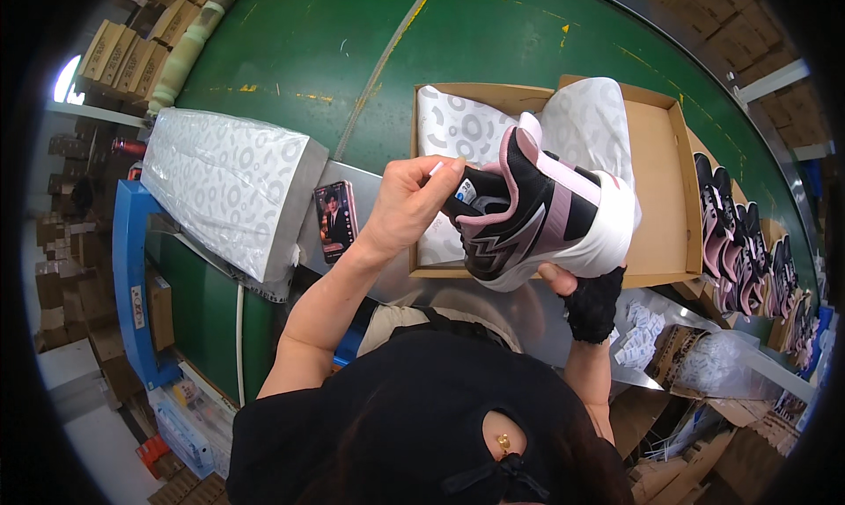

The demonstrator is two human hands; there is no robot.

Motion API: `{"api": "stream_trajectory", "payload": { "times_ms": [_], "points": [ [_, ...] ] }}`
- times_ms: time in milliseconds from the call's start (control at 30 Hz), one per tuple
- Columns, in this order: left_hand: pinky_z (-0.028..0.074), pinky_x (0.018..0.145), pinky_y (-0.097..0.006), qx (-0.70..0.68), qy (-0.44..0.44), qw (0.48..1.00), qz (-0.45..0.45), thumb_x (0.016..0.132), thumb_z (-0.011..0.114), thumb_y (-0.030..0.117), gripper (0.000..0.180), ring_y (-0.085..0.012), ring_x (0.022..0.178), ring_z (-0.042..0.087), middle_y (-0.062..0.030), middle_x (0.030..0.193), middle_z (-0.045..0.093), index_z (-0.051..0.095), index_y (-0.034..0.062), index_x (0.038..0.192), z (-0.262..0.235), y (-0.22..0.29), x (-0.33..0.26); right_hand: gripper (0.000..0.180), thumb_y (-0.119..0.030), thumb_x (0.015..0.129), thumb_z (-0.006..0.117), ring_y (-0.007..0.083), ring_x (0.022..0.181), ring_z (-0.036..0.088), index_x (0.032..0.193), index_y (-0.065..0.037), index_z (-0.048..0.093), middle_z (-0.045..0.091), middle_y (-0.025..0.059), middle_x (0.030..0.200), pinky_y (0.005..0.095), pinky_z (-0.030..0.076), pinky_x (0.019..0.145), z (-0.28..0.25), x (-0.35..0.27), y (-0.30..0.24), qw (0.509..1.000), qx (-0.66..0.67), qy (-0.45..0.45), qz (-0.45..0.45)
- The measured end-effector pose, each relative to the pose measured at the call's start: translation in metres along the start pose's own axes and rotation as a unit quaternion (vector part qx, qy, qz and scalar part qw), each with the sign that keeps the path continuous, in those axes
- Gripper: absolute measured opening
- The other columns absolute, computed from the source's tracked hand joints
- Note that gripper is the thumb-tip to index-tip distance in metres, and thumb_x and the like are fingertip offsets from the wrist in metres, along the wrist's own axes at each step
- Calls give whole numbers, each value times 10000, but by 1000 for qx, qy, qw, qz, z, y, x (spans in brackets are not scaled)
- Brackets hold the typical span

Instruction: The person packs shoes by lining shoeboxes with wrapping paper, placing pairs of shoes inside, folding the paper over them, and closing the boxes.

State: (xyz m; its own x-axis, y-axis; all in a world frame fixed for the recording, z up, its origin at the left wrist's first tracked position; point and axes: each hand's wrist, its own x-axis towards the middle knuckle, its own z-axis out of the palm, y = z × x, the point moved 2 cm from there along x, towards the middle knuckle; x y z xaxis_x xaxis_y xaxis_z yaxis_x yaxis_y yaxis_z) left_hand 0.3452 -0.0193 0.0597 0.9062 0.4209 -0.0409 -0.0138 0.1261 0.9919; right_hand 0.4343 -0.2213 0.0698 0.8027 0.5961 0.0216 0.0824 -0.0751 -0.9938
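A black, pink and white sneaker [576, 210] is held tilted over the front of an open cardboard shoe box [662, 184]. My left hand [407, 204] is closed, its thumb and fingers pinching the shoe at its opening, beside a small printed label [466, 191]. Something small and white shows at the fingertips; I cannot make out what it is. My right hand [591, 301], in a black fingerless glove, grips the shoe from below near the white toe, its far fingers hidden. White patterned tissue paper [585, 117] lines the box behind the shoe.
At left lies a stack of patterned tissue sheets [233, 157] in plastic, with picture cards [335, 221] beside it. More sneakers [748, 241] stand in a row at right. Small paper packets [640, 333] lie near my right wrist. A green surface [493, 29] stretches behind the box.
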Motion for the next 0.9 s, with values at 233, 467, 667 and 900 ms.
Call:
{"api": "stream_trajectory", "payload": {
  "times_ms": [233,467,667,900],
  "points": [
    [444,623,-176,-97,45,993,-59,890,455,142,296,-53,785,554,-57,927,586,476,-23,1135,0,-28,-2,907,-161,533,778,201,1035,472,1262,18,269,472,120,1139,319,377,875,7,7,3,997,70,5,25],
    [403,846,-280,-4,-6,997,-79,680,716,203,620,-167,954,511,-107,1059,518,392,-33,1153,31,-43,-24,810,-182,602,743,215,1077,444,1261,11,314,448,128,1179,322,353,884,4,6,18,986,152,10,72],
    [460,730,-274,-300,123,934,-152,818,582,251,399,-150,851,558,-80,972,559,477,-45,1063,42,-93,19,551,-191,700,674,211,1027,505,1161,5,445,532,128,1102,313,366,871,-28,-39,22,984,66,-164,20],
    [365,880,-499,-291,85,863,-404,877,455,342,463,-338,1099,416,-181,1210,412,362,36,1211,69,-166,55,357,-149,762,608,156,958,538,1080,-16,516,574,96,1040,271,409,832,-66,-93,112,982,-31,6,187]
  ]
}}
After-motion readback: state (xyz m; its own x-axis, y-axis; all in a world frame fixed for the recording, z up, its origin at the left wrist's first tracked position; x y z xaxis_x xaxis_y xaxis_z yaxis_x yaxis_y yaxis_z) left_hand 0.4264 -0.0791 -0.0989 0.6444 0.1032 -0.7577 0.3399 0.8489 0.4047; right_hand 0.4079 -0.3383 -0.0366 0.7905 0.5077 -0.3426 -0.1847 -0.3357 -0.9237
